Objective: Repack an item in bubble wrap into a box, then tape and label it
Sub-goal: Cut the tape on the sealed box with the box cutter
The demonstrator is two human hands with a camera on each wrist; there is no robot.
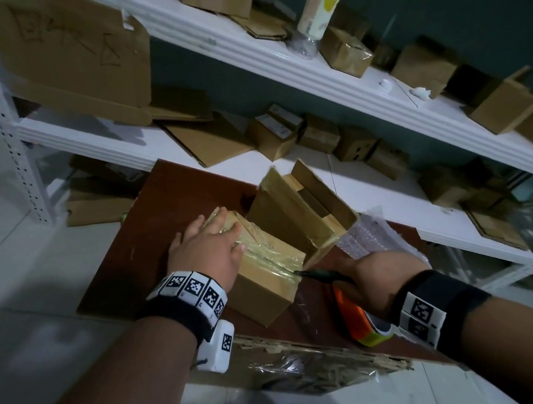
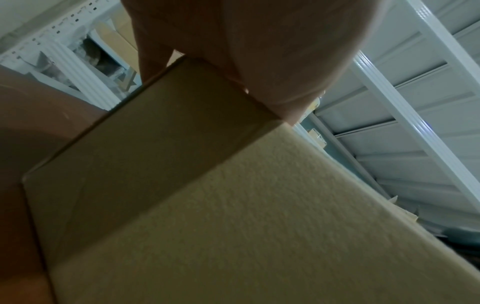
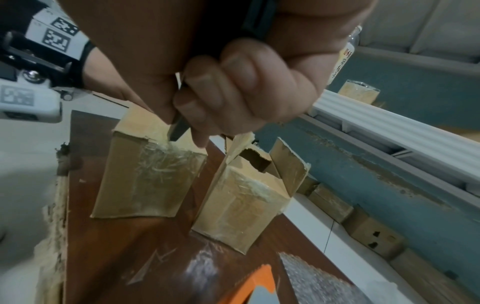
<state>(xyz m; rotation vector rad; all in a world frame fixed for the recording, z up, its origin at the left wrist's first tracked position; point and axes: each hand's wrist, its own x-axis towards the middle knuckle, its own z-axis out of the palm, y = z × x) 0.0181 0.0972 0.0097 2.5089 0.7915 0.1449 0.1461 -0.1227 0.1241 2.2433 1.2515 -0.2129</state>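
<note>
A small brown cardboard box (image 1: 263,264) wrapped in shiny, crinkly clear tape sits on a dark red-brown wooden board (image 1: 157,217). The left hand (image 1: 208,247) lies flat on top of this box, fingers straight and spread a little, pressing down on the taped top. In the left wrist view the fingers (image 2: 259,51) rest along the top edge of the box's plain, slightly bumpy side.

The right hand (image 1: 380,275) is curled tight around a thin black pen-like tool (image 1: 320,274). Its dark tip touches the taped end of the box, at the corner nearest that hand. In the right wrist view the fingers (image 3: 233,92) wrap the black tool (image 3: 178,128), with the tip right at the top edge of the box.

Just beside the taped box stands a second brown cardboard box with its flaps open (image 1: 307,209), also patched with clear tape. A sheet of bumpy clear bubble wrap (image 1: 365,235) lies near it, past the right hand. An orange tape holder (image 1: 352,313) lies under the right wrist. White metal shelves (image 1: 274,74) behind hold many more small brown boxes.
</note>
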